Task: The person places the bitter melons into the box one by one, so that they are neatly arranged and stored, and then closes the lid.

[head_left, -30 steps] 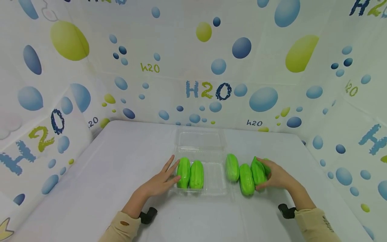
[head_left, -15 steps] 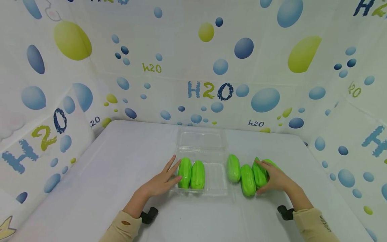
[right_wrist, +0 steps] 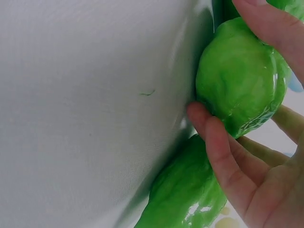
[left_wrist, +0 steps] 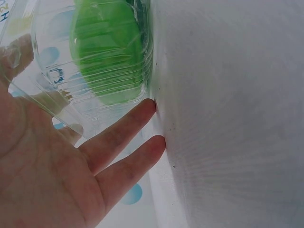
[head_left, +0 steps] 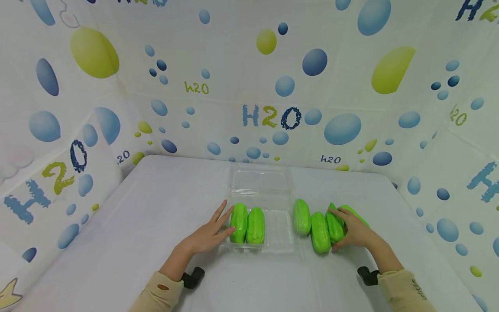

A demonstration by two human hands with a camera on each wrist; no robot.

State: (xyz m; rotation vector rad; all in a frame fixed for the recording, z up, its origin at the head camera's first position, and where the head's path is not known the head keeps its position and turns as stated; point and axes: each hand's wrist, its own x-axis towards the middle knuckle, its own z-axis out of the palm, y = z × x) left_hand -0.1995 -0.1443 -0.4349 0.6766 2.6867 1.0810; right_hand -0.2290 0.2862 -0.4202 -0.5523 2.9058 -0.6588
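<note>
A clear plastic clamshell box lies open on the table, with two bright green, gourd-like vegetables in its left half, one being the left vegetable. My left hand rests along the box's left side with spread, straight fingers. In the left wrist view two fingertips reach down to the tablecloth. To the right of the box, my right hand holds a green vegetable with a pointed end between thumb and fingers. The right wrist view shows the rounded end of this held vegetable.
Two more green vegetables, a nearer one and a farther one, lie between the box and my right hand. Another slanted vegetable lies behind that hand. The box lid is folded back towards the patterned wall sheet.
My right hand has shifted slightly around the pointed vegetable. The rightmost vegetable now slants away to the right, showing more behind the hand. My left hand stays at the box.
</note>
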